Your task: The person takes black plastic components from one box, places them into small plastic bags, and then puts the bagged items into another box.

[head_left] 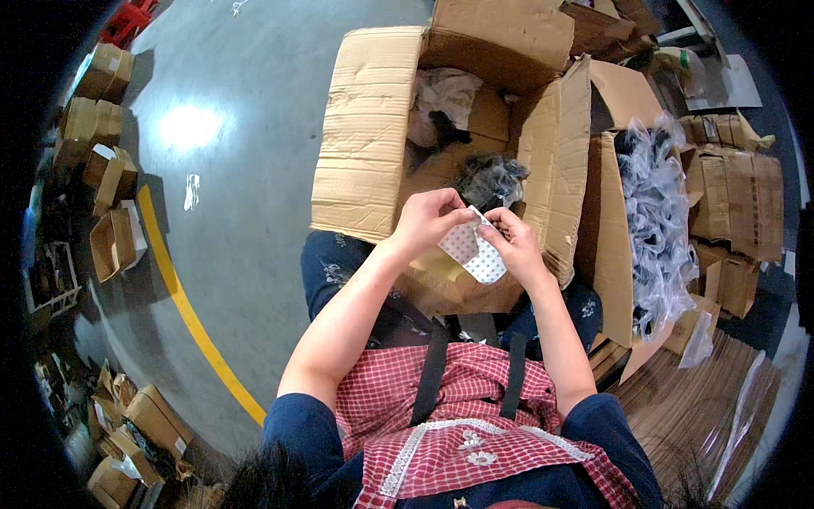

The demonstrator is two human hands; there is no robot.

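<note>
Between my two hands is a small white sheet with rows of grey dots (485, 261), tilted over the near edge of an open cardboard box (365, 140). My left hand (434, 222) pinches the sheet's upper left edge. At its upper right edge my right hand (515, 243) has thumb and fingers closed on it. Whether a small piece is between the fingertips is too small to tell. Inside the box, just beyond my hands, lies a dark item in clear plastic (493, 180). Deeper in is a crumpled pale plastic bag (445, 93) beside something black.
To the right stands a cardboard box filled with dark items in clear bags (653, 229). Stacked cartons (736, 204) and flattened cardboard (704, 407) lie beyond it. At left, a yellow line (191, 318) crosses the grey floor near small open boxes (114, 242).
</note>
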